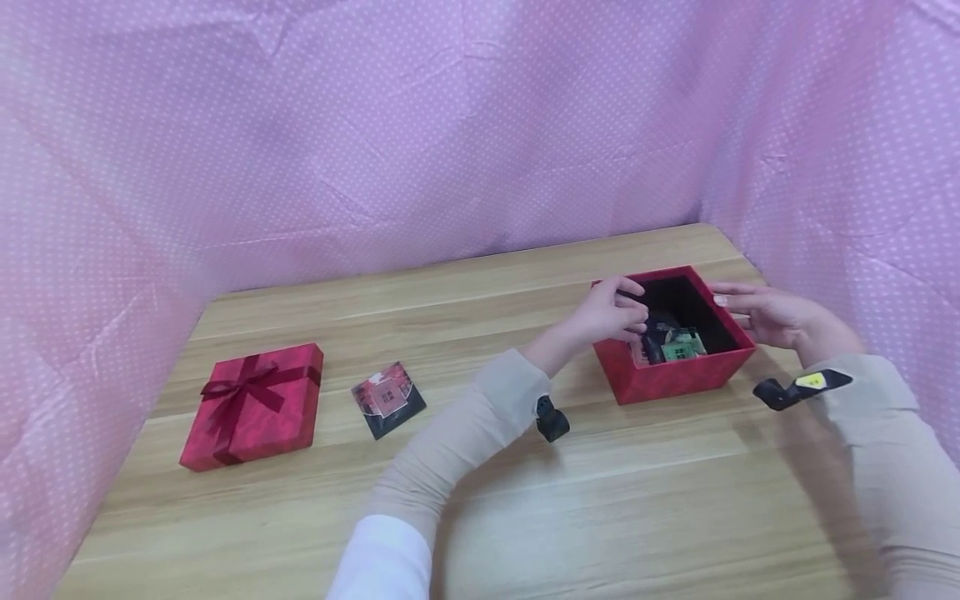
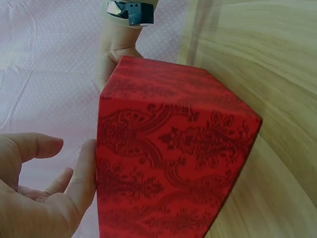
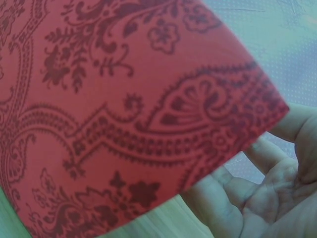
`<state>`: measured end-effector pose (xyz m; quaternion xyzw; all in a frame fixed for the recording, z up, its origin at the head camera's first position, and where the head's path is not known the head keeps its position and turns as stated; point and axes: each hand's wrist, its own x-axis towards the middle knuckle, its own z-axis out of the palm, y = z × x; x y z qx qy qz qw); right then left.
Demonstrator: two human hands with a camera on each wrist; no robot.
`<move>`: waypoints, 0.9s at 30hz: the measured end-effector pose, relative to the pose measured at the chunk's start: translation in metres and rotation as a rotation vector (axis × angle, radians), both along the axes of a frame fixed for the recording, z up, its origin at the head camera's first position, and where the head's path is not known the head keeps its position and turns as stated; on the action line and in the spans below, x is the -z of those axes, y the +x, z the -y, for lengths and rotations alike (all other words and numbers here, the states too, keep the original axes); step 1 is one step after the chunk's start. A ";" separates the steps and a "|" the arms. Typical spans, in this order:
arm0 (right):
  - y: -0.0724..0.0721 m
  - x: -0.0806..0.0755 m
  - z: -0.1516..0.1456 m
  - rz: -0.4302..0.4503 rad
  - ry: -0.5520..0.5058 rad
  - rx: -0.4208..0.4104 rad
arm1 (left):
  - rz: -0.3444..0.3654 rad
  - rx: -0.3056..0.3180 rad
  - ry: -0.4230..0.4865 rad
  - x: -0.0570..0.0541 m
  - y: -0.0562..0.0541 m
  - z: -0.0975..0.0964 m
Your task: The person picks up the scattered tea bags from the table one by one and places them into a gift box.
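Note:
An uncovered red patterned box [image 1: 675, 382] stands on the right part of the table. Inside lie a green packet [image 1: 681, 345], a dark item [image 1: 654, 342] and a pinkish packet beside the near left wall. Over the box's left rim is my left hand [image 1: 603, 315], fingers loosely bent above the opening; in the left wrist view a finger lies against the edge of the red wall [image 2: 168, 158], and nothing shows between thumb and fingers. At the right rim, my right hand [image 1: 783, 317] touches the box with extended fingers. The wall hides part of those fingers in the right wrist view.
A red lid [image 1: 262, 404] with a dark red ribbon bow lies at the table's left. Between lid and box is a flat square packet [image 1: 388, 398], red and black. Pink dotted cloth [image 1: 450, 150] hangs behind and along the sides of the wooden table [image 1: 637, 500].

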<state>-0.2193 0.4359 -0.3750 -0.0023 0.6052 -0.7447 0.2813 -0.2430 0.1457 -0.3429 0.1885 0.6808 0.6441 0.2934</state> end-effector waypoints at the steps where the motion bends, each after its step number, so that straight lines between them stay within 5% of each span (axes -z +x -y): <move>1: 0.000 0.000 0.000 0.000 -0.006 -0.002 | -0.005 0.000 0.001 0.000 0.000 0.002; 17: 0.000 0.001 -0.004 0.012 -0.072 -0.019 | -0.110 -0.019 -0.115 0.006 -0.008 0.064; 23: 0.000 0.001 -0.002 0.017 -0.063 -0.018 | -0.166 0.019 -0.154 0.012 -0.010 0.100; 27: -0.001 0.000 0.000 0.020 -0.039 -0.013 | -0.195 -0.009 -0.196 0.016 -0.011 0.129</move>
